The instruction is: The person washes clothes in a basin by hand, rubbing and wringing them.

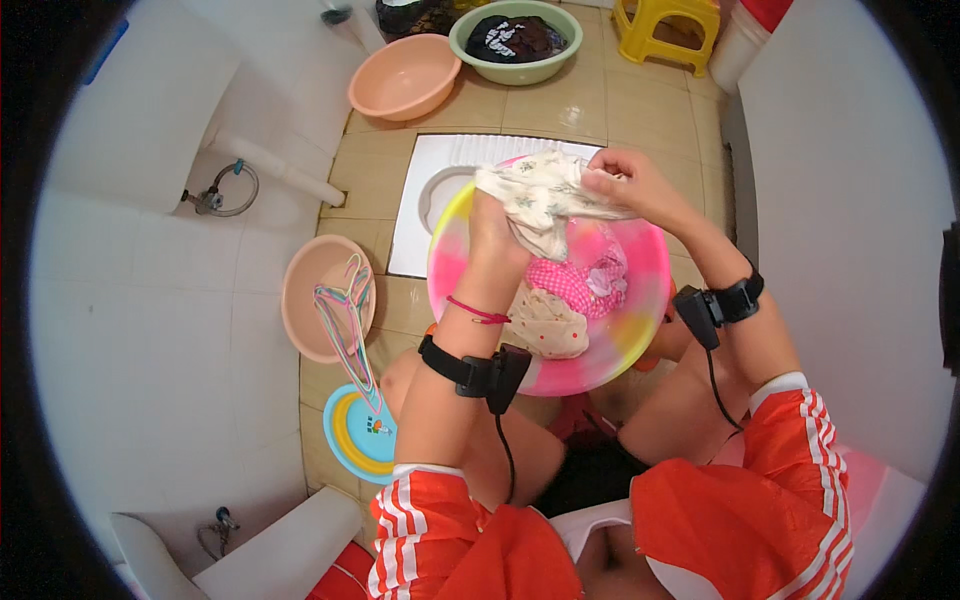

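Observation:
A cream cloth garment [551, 191] with a small floral print is stretched between my two hands, above the far part of a large pink and yellow plastic basin [645, 330]. My left hand [495, 229] is under its left end, fingers mostly hidden by the fabric. Its right end is pinched between the thumb and fingers of my right hand [626, 184]. Inside the basin lie a pink checked cloth [566, 289] and a beige cloth [551, 326] with small red dots.
Left of the basin, a peach basin [300, 315] holds several hangers [349, 311], beside a blue and yellow basin [345, 435]. Behind stand an orange basin [405, 79], a green basin [517, 73] of dark clothes and a yellow stool [667, 34]. A white squat toilet [409, 247] lies partly under the large basin.

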Available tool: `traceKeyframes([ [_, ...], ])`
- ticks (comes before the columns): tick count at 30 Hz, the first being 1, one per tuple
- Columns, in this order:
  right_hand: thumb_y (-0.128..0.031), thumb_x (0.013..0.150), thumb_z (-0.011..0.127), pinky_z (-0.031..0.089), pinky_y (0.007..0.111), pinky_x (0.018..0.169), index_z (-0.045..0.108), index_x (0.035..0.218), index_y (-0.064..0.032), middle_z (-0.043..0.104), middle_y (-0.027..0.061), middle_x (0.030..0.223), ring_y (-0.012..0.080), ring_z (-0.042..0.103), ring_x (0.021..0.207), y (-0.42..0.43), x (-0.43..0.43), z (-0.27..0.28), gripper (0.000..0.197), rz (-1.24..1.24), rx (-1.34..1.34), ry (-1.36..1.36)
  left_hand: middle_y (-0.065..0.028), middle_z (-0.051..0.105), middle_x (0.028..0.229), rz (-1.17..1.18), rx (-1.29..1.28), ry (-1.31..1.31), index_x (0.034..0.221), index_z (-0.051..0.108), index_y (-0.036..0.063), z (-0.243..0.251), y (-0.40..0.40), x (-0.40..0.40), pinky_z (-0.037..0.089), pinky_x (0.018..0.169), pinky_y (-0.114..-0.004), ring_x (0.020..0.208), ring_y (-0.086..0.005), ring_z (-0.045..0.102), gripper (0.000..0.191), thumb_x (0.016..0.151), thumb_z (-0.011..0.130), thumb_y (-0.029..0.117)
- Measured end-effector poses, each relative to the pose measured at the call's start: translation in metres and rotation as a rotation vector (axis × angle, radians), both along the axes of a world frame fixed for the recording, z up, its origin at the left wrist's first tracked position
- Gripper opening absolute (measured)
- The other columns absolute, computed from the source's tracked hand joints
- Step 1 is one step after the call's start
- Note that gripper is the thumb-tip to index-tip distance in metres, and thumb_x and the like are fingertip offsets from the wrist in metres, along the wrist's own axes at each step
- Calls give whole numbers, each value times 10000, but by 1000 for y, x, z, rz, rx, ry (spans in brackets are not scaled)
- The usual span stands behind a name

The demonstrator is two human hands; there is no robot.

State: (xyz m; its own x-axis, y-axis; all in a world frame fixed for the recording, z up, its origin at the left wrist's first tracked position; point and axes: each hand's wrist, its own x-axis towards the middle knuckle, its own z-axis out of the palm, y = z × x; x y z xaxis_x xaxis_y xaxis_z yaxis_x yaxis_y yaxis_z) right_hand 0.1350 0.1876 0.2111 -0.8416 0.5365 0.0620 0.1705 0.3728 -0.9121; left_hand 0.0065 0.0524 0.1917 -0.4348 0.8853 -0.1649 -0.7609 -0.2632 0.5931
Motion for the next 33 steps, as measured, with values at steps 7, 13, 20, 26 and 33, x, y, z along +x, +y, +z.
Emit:
traceKeyframes([
  [7,-292,739,644,440,270,650,544,875,-29,571,72,791,118,537,728,-12,5,-5,313,-112,-157,173,-135,502,1152,-242,117,-360,1132,456,0,-9,-2,10,393,910,-405,1073,-270,482,381,895,310,260],
  [13,-206,727,619,438,291,566,536,784,-29,540,113,658,242,540,586,-93,-27,-14,204,19,642,333,-56,485,1139,-85,225,23,1164,428,88,-68,-16,32,407,890,-358,1055,-191,483,379,904,305,334],
  [20,-309,750,570,436,418,556,570,773,-43,537,183,571,370,552,604,-53,-57,-17,267,-311,410,91,-71,556,1013,-148,-98,-129,1104,462,67,-32,-6,13,471,793,-344,930,-204,562,346,909,317,312],
  [26,-317,745,584,444,418,658,535,914,8,573,213,796,350,567,750,9,-18,-49,370,-338,206,-74,-117,468,1108,54,-521,32,1166,407,74,-40,-28,-29,419,828,-436,988,-263,493,408,865,380,348],
  [33,-264,711,628,403,413,830,477,1048,13,483,207,1049,356,473,995,-10,26,-159,461,64,537,-801,-128,396,1141,7,-905,-52,1176,398,88,-157,-81,-60,358,838,-467,973,-310,422,468,780,493,318],
])
